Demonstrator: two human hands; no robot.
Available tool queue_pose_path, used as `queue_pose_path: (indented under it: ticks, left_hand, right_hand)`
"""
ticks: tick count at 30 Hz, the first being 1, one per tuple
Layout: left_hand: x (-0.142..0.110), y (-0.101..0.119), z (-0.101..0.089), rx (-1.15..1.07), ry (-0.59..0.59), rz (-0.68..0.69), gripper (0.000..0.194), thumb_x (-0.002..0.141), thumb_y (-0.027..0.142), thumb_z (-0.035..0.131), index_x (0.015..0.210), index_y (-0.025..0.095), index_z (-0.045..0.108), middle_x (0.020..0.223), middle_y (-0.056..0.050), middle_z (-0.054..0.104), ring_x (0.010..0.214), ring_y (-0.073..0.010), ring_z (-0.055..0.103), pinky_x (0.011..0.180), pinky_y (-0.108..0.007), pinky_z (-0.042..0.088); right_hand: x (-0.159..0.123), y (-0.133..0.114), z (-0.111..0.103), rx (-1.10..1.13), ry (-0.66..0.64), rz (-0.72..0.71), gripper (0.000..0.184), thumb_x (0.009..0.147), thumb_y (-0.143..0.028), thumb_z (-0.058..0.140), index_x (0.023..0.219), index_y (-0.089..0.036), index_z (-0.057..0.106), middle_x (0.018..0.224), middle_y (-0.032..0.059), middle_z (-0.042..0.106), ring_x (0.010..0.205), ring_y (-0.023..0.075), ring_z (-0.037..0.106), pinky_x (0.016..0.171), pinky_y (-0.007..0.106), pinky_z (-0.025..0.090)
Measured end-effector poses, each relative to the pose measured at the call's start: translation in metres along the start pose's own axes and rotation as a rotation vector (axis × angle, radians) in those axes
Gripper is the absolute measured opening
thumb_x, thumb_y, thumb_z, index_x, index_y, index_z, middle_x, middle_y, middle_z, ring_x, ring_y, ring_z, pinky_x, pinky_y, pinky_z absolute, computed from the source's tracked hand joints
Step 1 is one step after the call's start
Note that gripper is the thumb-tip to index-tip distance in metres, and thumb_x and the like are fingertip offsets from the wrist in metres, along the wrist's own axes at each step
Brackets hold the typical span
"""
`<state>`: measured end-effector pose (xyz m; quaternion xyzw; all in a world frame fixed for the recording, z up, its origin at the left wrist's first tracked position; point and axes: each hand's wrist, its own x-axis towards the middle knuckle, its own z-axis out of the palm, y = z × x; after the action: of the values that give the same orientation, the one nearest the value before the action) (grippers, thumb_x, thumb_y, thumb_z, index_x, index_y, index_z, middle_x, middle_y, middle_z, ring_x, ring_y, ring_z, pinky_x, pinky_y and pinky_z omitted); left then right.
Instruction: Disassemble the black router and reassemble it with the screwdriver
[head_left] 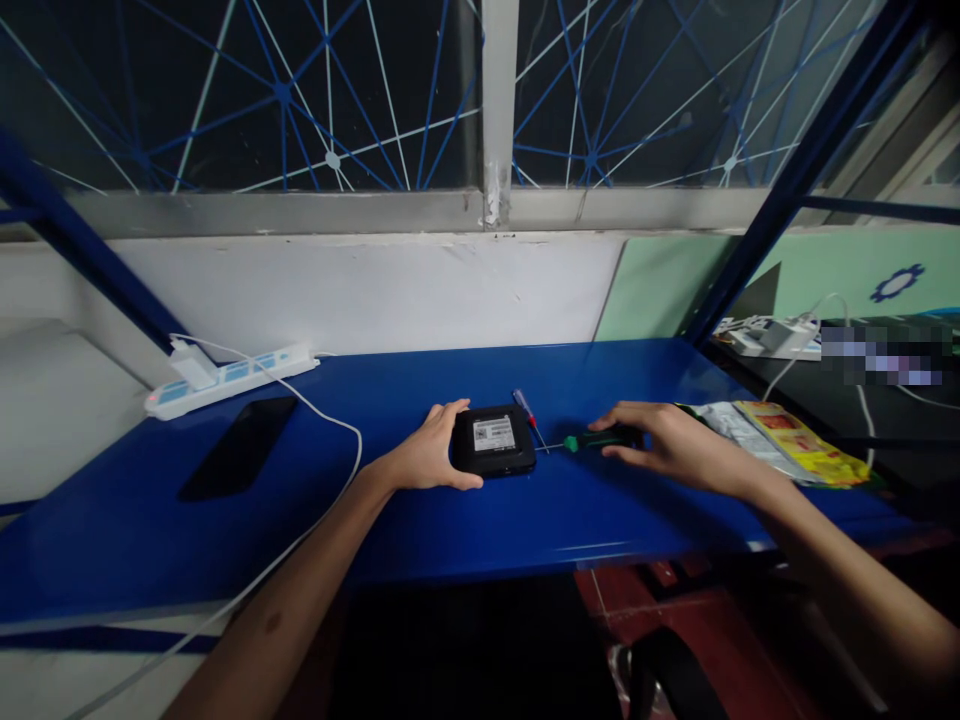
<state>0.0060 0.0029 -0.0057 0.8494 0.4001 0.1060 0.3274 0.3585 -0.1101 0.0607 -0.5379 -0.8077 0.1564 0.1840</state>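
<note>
A flat black square device [491, 440] with a white printed label lies on the blue table. My left hand [433, 452] grips its left side, thumb at the near edge and fingers at the far edge. In my right hand [652, 435] is a screwdriver [592, 440] with a dark handle and green collar, held low over the table between thumb and fingers. Its shaft points left and its tip is at the device's right side; whether it touches, I cannot tell. Just beyond the shaft lies a smaller screwdriver [525, 405] with a clear and red handle.
Left on the blue table [420, 530] are a black phone [240, 448] and a white power strip [232, 380] with a charger plugged in. A white cable [352, 470] loops across toward me. Foil and yellow packets [795, 440] lie right, near my right forearm. Blue posts frame both sides.
</note>
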Motion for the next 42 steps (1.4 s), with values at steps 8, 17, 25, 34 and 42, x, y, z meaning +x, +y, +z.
queue_pose_path:
  ticks: [8, 17, 25, 34, 42]
  left_hand:
    - [-0.001, 0.0, 0.001, 0.009, 0.014, 0.006, 0.128, 0.059, 0.059, 0.082, 0.16, 0.026, 0.009, 0.149, -0.018, 0.031, 0.143, -0.0474, 0.03, 0.111, -0.064, 0.037]
    - [-0.004, 0.006, 0.0, 0.069, -0.006, 0.025, 0.122, 0.064, 0.06, 0.079, 0.159, 0.021, 0.013, 0.153, -0.019, 0.03, 0.146, -0.0478, 0.024, 0.113, -0.065, 0.033]
    - [-0.003, 0.003, 0.001, 0.039, -0.007, 0.038, 0.129, 0.06, 0.067, 0.082, 0.16, 0.025, 0.014, 0.16, -0.019, 0.026, 0.148, -0.051, 0.017, 0.113, -0.071, 0.029]
    - [-0.002, 0.008, 0.007, 0.074, 0.083, 0.127, 0.128, 0.062, 0.072, 0.08, 0.16, 0.02, 0.016, 0.162, -0.02, 0.023, 0.149, -0.0459, 0.018, 0.118, -0.066, 0.025]
    - [-0.001, 0.011, 0.008, 0.083, 0.096, 0.152, 0.116, 0.067, 0.064, 0.079, 0.158, 0.021, 0.022, 0.157, -0.018, 0.033, 0.148, -0.0423, 0.025, 0.119, -0.061, 0.029]
  right_hand:
    - [-0.005, 0.042, 0.009, 0.015, 0.173, 0.33, 0.032, 0.08, -0.051, 0.064, 0.096, -0.023, 0.067, 0.088, 0.0048, 0.076, 0.074, 0.0227, 0.068, 0.067, 0.033, 0.052]
    - [0.054, 0.051, 0.058, -0.208, 0.367, 0.44, 0.024, 0.087, -0.037, 0.06, 0.099, -0.017, 0.059, 0.094, 0.0137, 0.073, 0.083, 0.0264, 0.07, 0.072, 0.034, 0.051]
    - [0.059, 0.042, 0.062, -0.339, 0.419, 0.364, 0.053, 0.09, -0.052, 0.058, 0.121, -0.009, 0.057, 0.11, 0.0229, 0.067, 0.105, 0.0367, 0.064, 0.09, 0.048, 0.051]
    - [0.103, -0.035, 0.066, -0.222, 0.058, 0.162, 0.046, 0.1, -0.052, 0.044, 0.122, -0.016, 0.061, 0.115, 0.0145, 0.069, 0.097, 0.0266, 0.07, 0.085, 0.038, 0.053]
    - [0.124, -0.046, 0.076, -0.271, -0.024, 0.2, 0.05, 0.098, -0.058, 0.044, 0.099, -0.016, 0.071, 0.103, 0.0178, 0.071, 0.089, 0.0294, 0.072, 0.078, 0.04, 0.053]
